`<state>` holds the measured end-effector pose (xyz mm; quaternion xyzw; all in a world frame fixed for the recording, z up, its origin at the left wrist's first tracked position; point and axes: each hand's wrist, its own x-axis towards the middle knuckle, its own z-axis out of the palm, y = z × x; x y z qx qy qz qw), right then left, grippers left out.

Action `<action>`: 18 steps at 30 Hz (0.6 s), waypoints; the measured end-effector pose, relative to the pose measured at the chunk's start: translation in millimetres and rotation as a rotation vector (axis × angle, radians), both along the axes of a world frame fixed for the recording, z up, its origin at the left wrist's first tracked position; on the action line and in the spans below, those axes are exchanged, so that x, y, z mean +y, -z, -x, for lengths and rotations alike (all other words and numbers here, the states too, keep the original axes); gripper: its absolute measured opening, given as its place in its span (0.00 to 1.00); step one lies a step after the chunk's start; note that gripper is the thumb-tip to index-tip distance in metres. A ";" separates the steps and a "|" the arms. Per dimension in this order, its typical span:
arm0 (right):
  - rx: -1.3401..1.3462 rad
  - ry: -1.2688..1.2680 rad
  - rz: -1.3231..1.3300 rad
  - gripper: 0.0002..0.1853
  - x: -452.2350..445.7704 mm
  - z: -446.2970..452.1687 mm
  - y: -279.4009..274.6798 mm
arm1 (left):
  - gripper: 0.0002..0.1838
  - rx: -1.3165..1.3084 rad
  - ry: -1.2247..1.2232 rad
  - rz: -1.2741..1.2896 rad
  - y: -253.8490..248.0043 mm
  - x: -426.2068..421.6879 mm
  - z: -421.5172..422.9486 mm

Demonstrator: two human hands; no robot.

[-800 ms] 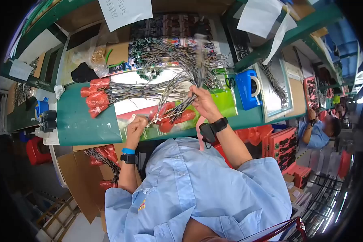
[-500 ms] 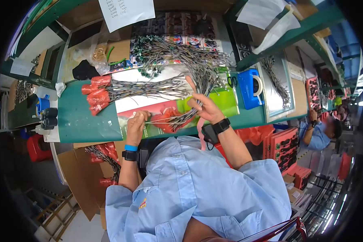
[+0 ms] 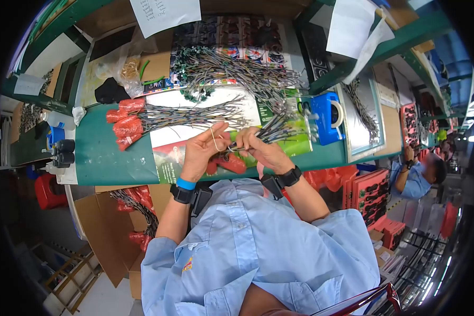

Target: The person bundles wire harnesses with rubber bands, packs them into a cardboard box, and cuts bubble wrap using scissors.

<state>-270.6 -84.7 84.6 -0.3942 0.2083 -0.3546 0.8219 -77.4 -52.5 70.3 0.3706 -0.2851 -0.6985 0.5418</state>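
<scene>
No wording is legible: handwriting on the white paper (image 3: 166,16) at eleven o'clock and print on the red-green sheet (image 3: 169,157) at nine are too small.

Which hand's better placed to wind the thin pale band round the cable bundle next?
Left hand, likely: the thin, pale, string-like band is looped on it, close beside the bundle of slim grey cables. The right hand grips that bundle, so seems better for steadying it.

- The bench (image 3: 92,163) is surfaced in smooth, faintly shiny green.
- The wire bundle (image 3: 274,128) is made up of thin, plastic-looking strands.
- The red wrapping (image 3: 127,128) is formed of glossy, crinkled plastic film.
- The box (image 3: 102,226) is made of matt brown cardboard.
- The shirt (image 3: 216,247) is cut from soft, creased, matt cloth.
- The tape dispenser (image 3: 321,118) is moulded in smooth blue plastic.
</scene>
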 end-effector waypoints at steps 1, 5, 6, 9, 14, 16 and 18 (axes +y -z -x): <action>0.047 0.042 0.101 0.17 0.7 0.2 -2.4 | 0.29 -0.056 0.018 0.026 2.5 0.4 1.1; 0.311 -0.080 0.408 0.09 -2.9 -1.7 -24.2 | 0.29 -0.321 0.122 0.230 4.6 -2.8 7.0; 0.428 -0.073 0.527 0.07 -1.2 -2.5 -24.4 | 0.27 -0.636 0.194 0.451 5.9 -6.5 6.3; 0.583 -0.024 1.143 0.15 -7.6 -2.9 -38.5 | 0.21 -0.810 0.247 0.619 -8.6 -13.3 6.1; 1.104 -0.166 1.877 0.20 -14.1 4.4 -48.4 | 0.19 -0.964 0.412 0.548 -22.4 -20.3 0.8; 1.107 -0.220 1.740 0.16 -11.7 3.0 -54.6 | 0.19 -0.982 0.426 0.619 -22.9 -22.0 -0.3; 1.113 -0.251 1.630 0.12 -9.6 4.4 -64.6 | 0.17 -1.013 0.501 0.639 -21.0 -23.2 -3.4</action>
